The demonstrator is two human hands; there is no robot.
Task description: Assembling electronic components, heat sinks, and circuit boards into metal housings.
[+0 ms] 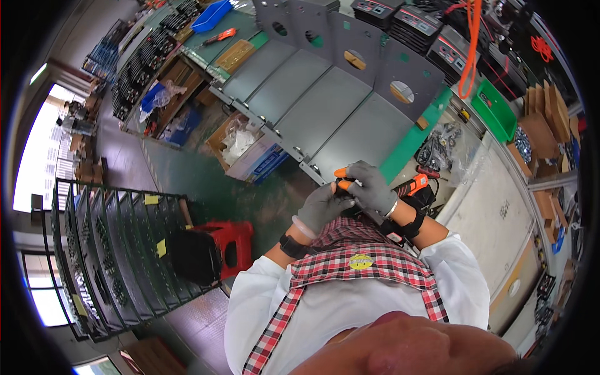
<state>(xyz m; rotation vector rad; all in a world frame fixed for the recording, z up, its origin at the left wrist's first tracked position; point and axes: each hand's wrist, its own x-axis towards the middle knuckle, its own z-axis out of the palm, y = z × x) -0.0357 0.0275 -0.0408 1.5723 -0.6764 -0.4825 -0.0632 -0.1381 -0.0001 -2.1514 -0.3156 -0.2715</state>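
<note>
My left hand (317, 210), in a grey glove, is closed with its fingertips together near the panels' front edge. Against it, my right hand (373, 190) is also closed, in a grey glove with orange fingertips. Between them is something small and dark (342, 189), mostly covered by the fingers; its kind cannot be made out. Just beyond the hands stands a row of several bent grey metal panels (359, 128), each with a flat base and an upright back with a round hole. Beside my right wrist lies an orange and black power tool (412, 186).
A green bin (495, 111) and bagged parts (440, 145) are at the right, below a hanging orange cord (472, 50). An open carton (250, 159) stands on the floor left of the panels. A red stool (234, 251) and wire rack (119, 250) stand at the left.
</note>
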